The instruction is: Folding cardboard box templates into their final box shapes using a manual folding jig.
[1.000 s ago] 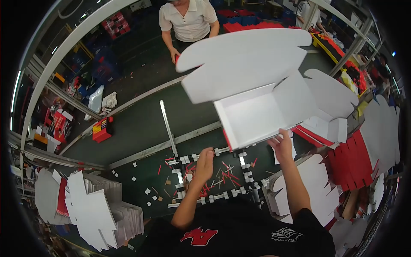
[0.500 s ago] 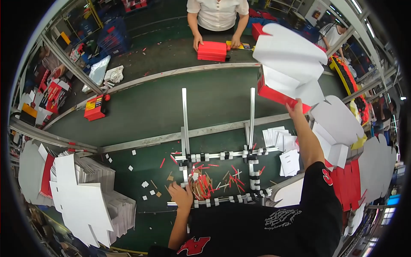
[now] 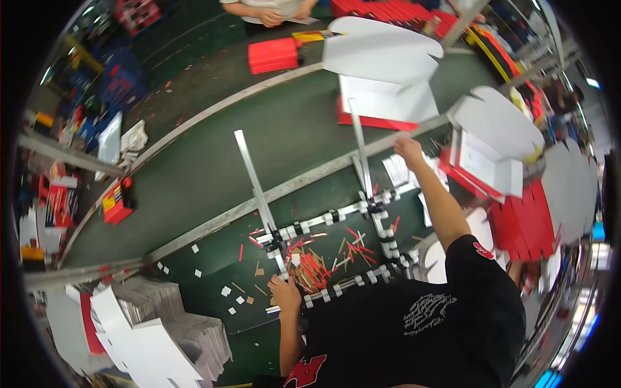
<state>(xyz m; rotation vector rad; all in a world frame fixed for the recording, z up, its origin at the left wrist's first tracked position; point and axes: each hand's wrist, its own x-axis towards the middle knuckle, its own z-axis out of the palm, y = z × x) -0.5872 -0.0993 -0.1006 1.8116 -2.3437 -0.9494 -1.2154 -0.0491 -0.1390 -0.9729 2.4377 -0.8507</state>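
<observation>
My left hand rests by the near left corner of a metal frame made of bars and clamps. Its fingers are parted and touch the bar, gripping nothing I can see. My right hand is stretched forward over the conveyor's near rail, slightly blurred, with loosely bent fingers and nothing in them. Just beyond it an open red and white cardboard box stands on the conveyor belt, its white lid raised. A second open red and white box sits to the right of my right forearm.
Red and brown strips lie heaped inside the frame. Stacked flat cardboard stands at the left, red box blanks at the right. White paper sheets lie near my right forearm. Across the belt a person's hands are near a closed red box.
My right hand has let go of the open box, which now stands on the belt, and has drawn back from it. The view has tilted and shifted. My left hand stays by the frame corner.
</observation>
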